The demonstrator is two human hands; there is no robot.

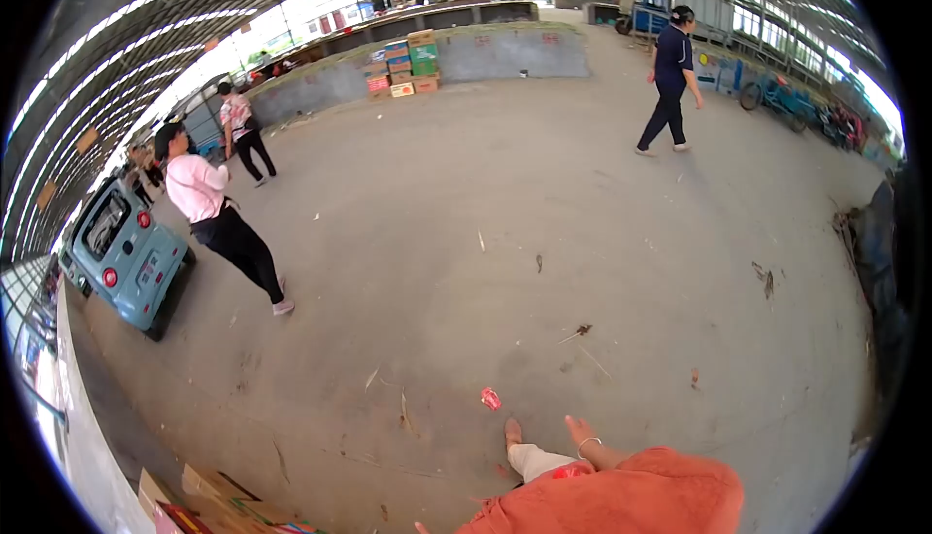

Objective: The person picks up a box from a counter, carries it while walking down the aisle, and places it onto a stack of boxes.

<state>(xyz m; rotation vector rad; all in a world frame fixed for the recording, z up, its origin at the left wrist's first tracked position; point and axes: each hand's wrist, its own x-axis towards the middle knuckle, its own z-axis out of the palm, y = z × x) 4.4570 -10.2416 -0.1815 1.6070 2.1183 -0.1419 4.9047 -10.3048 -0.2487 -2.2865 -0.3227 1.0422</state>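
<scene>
Low in the picture, my right hand [582, 432] reaches forward past an orange sleeve, a bracelet on its wrist. Its fingers look extended, and nothing shows in them. Of my left hand [421, 527] only a fingertip shows at the bottom edge; the rest is out of frame. One shoe [513, 431] and a light trouser leg [536, 460] stick out below the orange top [621, 497]. A crumpled red wrapper [490, 398] lies on the ground just ahead of the shoe.
A person in pink [199, 189] stands left beside a light blue car [131, 252]; another person [236, 116] is behind. A person in dark clothes [670, 73] walks at right. Stacked boxes [424, 58] stand by a low wall [515, 51]. Cardboard [218, 495] lies bottom left.
</scene>
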